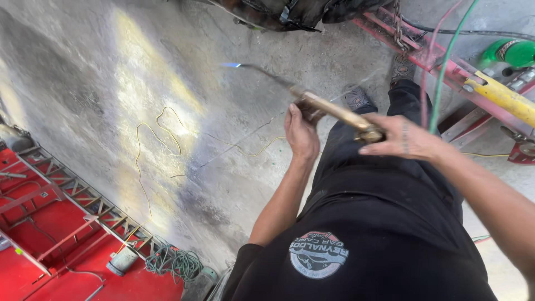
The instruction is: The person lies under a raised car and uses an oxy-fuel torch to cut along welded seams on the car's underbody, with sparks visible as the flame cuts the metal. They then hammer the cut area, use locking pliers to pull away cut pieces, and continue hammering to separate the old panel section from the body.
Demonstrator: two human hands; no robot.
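Torch [334, 110], brass, lit | both hands' grip: left [301, 134], right [404, 137] grasping it | stained concrete floor [111, 83] | red ramp [50, 223]

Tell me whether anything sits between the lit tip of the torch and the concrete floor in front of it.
Nothing visible does. The torch is held in both hands, left hand near the front of its brass body and right hand at the rear. Its blue flame points over bare concrete floor; the thin yellow wire lies lower down.
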